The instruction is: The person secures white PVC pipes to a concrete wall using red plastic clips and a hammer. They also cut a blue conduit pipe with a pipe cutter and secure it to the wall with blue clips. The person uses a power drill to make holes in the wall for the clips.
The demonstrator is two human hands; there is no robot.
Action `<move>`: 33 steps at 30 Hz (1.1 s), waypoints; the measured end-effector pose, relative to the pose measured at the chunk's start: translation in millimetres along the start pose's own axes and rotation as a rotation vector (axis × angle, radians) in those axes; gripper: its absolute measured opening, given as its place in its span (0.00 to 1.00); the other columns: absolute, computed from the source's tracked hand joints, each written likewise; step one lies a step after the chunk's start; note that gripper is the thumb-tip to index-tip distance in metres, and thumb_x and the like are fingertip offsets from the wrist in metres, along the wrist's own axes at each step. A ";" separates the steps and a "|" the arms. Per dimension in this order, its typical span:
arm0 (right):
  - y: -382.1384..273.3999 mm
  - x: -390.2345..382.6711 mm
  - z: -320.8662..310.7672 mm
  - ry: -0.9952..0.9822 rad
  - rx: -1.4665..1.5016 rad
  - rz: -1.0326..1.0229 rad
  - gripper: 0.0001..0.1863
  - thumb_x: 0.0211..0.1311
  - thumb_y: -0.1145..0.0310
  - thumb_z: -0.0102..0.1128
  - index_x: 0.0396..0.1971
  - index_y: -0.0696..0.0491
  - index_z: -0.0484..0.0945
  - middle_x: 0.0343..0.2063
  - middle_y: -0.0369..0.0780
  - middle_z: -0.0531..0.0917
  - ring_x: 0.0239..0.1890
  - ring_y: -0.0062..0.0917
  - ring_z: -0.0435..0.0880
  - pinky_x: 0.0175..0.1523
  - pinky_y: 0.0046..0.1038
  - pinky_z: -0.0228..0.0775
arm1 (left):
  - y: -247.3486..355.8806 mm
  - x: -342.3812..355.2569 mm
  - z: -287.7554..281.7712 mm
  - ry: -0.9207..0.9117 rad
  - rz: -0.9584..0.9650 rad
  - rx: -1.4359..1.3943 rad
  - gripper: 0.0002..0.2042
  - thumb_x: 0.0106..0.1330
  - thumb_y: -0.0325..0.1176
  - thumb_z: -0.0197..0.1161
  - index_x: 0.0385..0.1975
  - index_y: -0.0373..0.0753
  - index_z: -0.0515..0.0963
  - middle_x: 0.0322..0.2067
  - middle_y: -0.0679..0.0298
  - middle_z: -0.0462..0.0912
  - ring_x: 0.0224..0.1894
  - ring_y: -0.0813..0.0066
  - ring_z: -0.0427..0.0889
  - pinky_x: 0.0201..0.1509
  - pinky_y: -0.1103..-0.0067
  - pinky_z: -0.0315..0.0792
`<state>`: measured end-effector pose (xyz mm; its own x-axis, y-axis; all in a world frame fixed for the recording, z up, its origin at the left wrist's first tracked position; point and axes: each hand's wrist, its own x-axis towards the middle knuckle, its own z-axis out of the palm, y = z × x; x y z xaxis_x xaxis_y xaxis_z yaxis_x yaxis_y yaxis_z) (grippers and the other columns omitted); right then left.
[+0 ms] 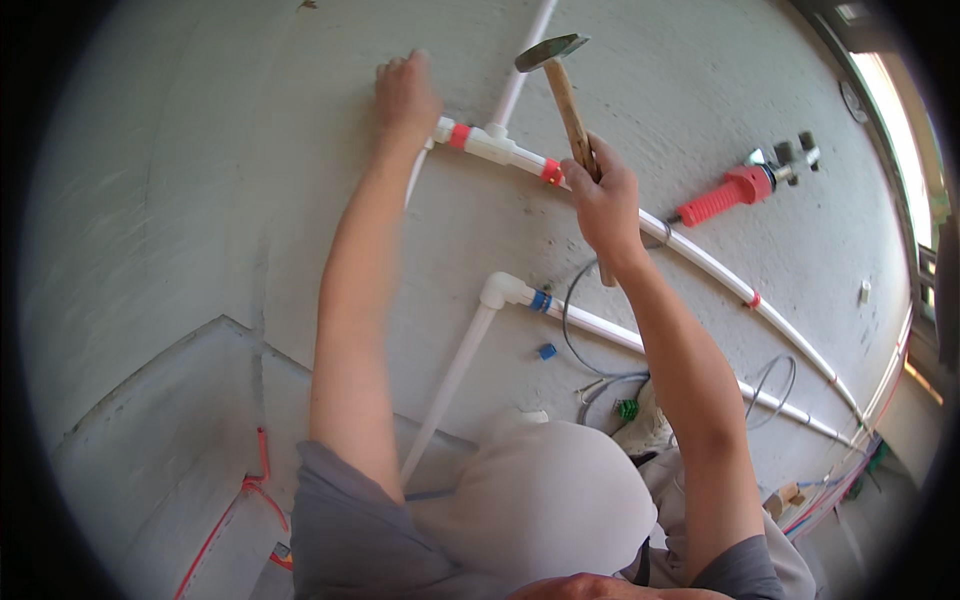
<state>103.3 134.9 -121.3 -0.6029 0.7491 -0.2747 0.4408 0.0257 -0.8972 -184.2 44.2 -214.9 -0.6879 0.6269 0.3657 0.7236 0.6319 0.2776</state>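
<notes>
My right hand is wrapped round the wooden handle of a hammer, its metal head raised above the floor. Beyond the near end of a white pipe run, my left hand is closed, slightly blurred, close to the floor. What its fingers hold, if anything, is hidden. Beside that hand is a white elbow fitting, followed by a red clip and a white tee with a branch pipe leading away. Another red clip sits round the pipe near my right hand.
A red-handled pipe welder lies to the right, its cable looping across. A second white pipe with an elbow and blue clip runs nearer me. A loose blue clip and green piece lie by my knee.
</notes>
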 end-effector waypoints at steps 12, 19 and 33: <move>50.7 43.3 13.3 0.016 0.233 -0.032 0.18 0.74 0.69 0.62 0.58 0.59 0.75 0.22 0.30 0.73 0.19 0.11 0.69 0.22 0.19 0.63 | 16.5 4.5 -35.6 -0.113 -0.313 -0.358 0.09 0.60 0.21 0.63 0.39 0.33 0.84 0.34 0.56 0.87 0.36 0.67 0.85 0.46 0.76 0.78; 49.1 39.3 9.6 0.024 0.314 0.080 0.16 0.69 0.67 0.65 0.51 0.59 0.78 0.24 0.34 0.74 0.26 0.17 0.71 0.32 0.25 0.67 | 63.8 -33.0 -104.5 -0.355 -0.540 -0.625 0.05 0.66 0.20 0.61 0.39 0.30 0.81 0.33 0.54 0.85 0.37 0.62 0.84 0.46 0.73 0.77; 39.8 38.2 7.4 0.008 0.327 0.085 0.16 0.70 0.68 0.64 0.53 0.59 0.77 0.23 0.33 0.75 0.23 0.15 0.71 0.29 0.24 0.66 | 76.6 -52.7 -78.8 -0.240 -0.275 -0.278 0.05 0.65 0.19 0.61 0.39 0.31 0.79 0.39 0.49 0.83 0.43 0.44 0.82 0.48 0.58 0.76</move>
<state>92.9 159.6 -170.1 -0.5677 0.7444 -0.3516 0.2520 -0.2495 -0.9350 -88.0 23.7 -142.9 -0.8267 0.5613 0.0379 0.4773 0.6641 0.5755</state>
